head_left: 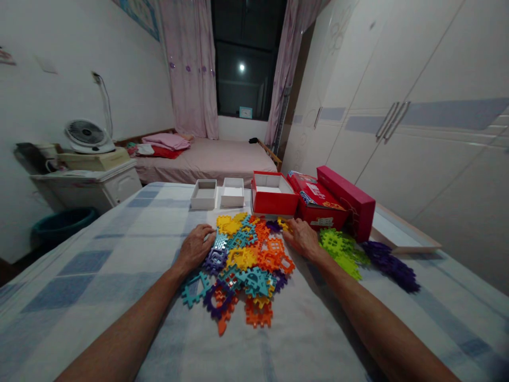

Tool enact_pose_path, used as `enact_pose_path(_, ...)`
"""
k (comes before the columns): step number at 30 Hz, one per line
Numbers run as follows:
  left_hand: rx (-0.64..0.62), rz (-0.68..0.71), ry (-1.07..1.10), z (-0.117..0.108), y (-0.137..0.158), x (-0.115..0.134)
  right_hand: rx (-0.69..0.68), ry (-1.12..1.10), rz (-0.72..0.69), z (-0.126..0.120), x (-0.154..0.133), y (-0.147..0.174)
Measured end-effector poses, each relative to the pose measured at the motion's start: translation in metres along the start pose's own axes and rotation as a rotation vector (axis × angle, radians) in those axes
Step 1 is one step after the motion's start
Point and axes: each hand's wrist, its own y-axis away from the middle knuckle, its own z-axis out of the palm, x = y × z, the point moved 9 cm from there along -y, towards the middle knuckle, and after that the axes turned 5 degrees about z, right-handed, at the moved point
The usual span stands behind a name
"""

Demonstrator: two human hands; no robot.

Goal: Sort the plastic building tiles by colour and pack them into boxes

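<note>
A pile of interlocking plastic building pieces point(242, 259) in yellow, teal, orange and purple lies on the bedspread before me. My left hand point(195, 246) rests at the pile's left edge, its fingers loosely bent and apart against the teal and purple pieces, with nothing held. On the far right side of the pile, my right hand point(302, 237) has its fingertips closed on a small yellow building piece point(282, 224). To the right of that hand lie a heap of lime green pieces point(342, 251) and a heap of dark purple pieces point(392, 265).
Behind the pile stand two small white boxes point(203, 195) and an open red box point(274, 202). A red printed box point(320, 204), a long crimson box point(350, 199) and a shallow white tray point(403, 233) sit at the right. Wardrobe doors point(417, 159) rise beyond.
</note>
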Motion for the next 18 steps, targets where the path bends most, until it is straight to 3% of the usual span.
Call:
enact_pose_path(5,0.009,-0.008,0.001,0.001,0.0,-0.001,-0.101,0.016,0.018,0.0,0.002,0.019)
enact_pose_path(7,0.006,-0.006,0.002,0.001,0.0,0.0,-0.073,0.022,0.008,-0.006,-0.003,0.02)
enact_pose_path(10,-0.003,-0.003,0.001,0.0,0.0,0.002,0.033,0.051,-0.003,-0.017,-0.015,0.011)
enact_pose_path(18,-0.01,0.009,-0.009,0.0,0.0,0.002,-0.072,0.051,-0.053,0.007,-0.036,-0.019)
